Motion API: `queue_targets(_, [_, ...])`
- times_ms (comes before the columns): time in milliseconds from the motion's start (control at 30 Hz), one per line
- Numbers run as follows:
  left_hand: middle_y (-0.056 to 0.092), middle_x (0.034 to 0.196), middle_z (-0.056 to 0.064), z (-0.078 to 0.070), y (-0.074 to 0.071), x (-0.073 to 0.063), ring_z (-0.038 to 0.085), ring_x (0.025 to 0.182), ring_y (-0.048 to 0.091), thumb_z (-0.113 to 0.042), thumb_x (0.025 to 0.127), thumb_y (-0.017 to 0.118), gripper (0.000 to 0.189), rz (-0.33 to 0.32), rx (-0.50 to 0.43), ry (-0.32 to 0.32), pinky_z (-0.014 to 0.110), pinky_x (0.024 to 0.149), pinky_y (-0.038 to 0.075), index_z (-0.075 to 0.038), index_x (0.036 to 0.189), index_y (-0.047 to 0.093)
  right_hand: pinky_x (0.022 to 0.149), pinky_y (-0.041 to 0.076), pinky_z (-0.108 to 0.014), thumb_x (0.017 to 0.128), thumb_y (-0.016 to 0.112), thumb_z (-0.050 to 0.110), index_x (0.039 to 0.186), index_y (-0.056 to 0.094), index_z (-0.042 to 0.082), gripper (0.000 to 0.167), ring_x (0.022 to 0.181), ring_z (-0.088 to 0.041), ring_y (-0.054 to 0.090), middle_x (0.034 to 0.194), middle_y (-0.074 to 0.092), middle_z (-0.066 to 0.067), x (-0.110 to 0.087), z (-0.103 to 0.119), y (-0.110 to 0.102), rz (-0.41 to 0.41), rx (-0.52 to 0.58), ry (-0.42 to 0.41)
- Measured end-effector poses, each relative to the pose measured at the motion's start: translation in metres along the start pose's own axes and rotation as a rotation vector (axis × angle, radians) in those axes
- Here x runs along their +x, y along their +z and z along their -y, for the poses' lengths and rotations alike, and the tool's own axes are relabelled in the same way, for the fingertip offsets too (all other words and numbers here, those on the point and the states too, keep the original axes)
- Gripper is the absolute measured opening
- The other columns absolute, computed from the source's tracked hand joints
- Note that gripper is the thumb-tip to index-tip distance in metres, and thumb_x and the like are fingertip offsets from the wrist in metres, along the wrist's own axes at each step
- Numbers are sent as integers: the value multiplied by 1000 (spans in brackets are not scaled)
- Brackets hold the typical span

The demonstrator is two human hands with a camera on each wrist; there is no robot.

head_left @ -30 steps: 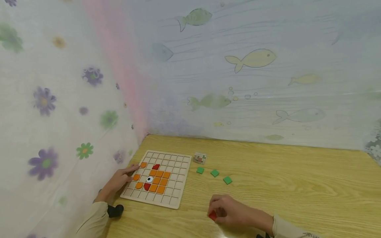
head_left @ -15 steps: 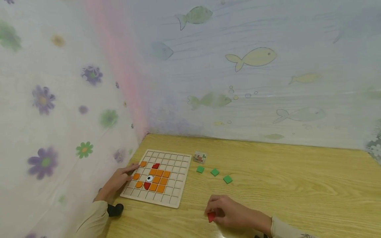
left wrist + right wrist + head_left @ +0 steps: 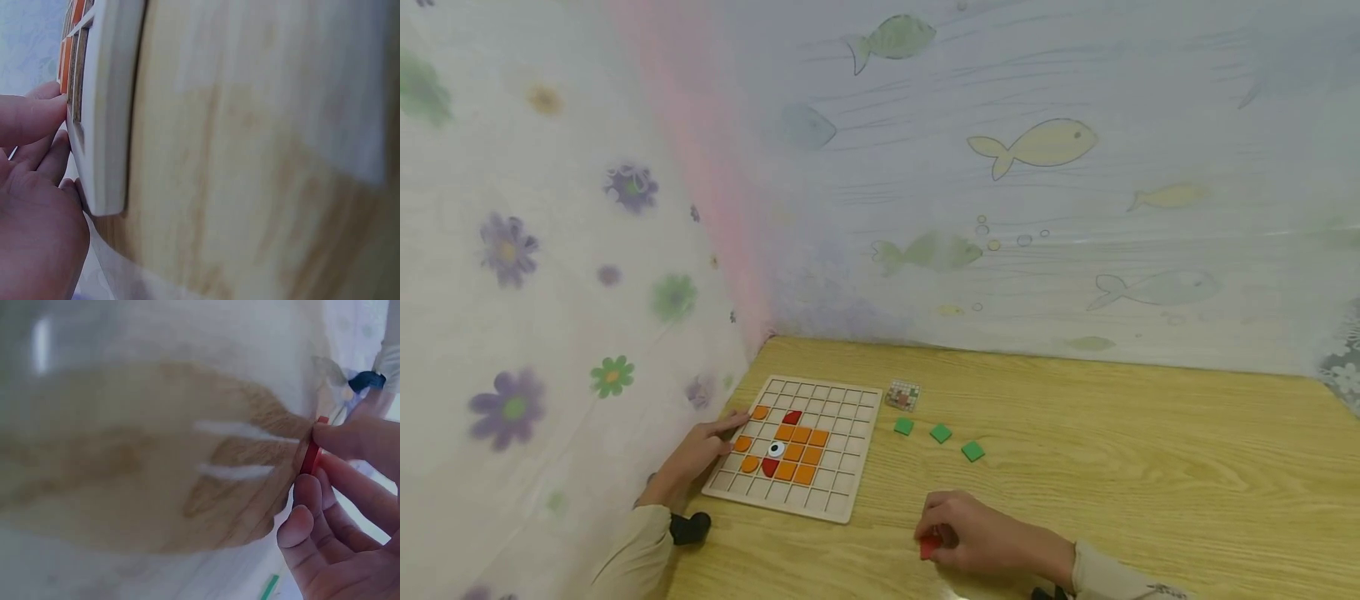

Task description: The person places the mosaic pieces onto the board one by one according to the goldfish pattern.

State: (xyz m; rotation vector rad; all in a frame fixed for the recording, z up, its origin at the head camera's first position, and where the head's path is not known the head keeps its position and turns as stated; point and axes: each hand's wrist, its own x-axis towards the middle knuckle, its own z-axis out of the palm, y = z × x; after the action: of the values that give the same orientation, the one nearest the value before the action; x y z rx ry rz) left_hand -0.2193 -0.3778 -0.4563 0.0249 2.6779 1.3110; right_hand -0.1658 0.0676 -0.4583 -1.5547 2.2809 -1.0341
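Observation:
A pale wooden grid board (image 3: 842, 479) lies at the left of the table. My left hand (image 3: 692, 458) rests at its left edge, index finger stretched along it; in the left wrist view the thumb (image 3: 34, 119) touches the corner region. Set in the board are several orange square tiles (image 3: 812, 455), three orange rounded tiles (image 3: 742, 443), a white eye tile (image 3: 776, 449) and two red curved tiles (image 3: 792, 417). Right of the board, low over the table, my right hand (image 3: 973, 533) pinches a small red tile (image 3: 311, 455) between thumb and fingers, which partly hide it.
Three green square tiles (image 3: 940, 432) lie in a slanting row right of the board. A small patterned card (image 3: 903, 395) sits by the board's far right corner. Fish-printed sheeting (image 3: 1037, 250) stands behind the table, flower-printed sheeting (image 3: 550, 333) along the left.
My right hand has shifted slightly left with the red tile, which has turned a little between the fingers. The left hand stays at the board's edge.

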Motion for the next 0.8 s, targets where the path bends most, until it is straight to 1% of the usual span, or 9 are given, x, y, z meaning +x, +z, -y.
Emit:
queue_targets(233, [19,152,25,-1,0,-1,41,141,10,6,79,47,61,3,-14,4,57,109,11,0,140,44,60,41,-8,77,68,5,90,70,14,15,70,3,46,83,54,12,3,-1,1,15,-55,-8])
queue_targets(367, [19,152,25,-1,1,-2,41,141,10,6,79,47,62,7,-14,8,57,109,12,1,140,43,62,41,-9,78,68,7,88,67,17,14,72,3,47,85,53,12,4,1,1,28,-61,5])
queue_targets(567, [17,154,21,1,0,0,39,142,6,5,80,46,62,8,-33,-13,55,110,10,-1,142,42,63,42,-10,81,67,7,88,66,18,13,72,3,47,85,53,13,8,5,0,32,-73,18])
queue_targets(800, [26,151,17,2,0,2,39,142,8,7,79,46,63,7,-19,25,57,109,10,0,141,42,62,42,-10,79,66,7,90,68,16,15,71,4,48,84,55,14,16,7,0,32,-91,32])
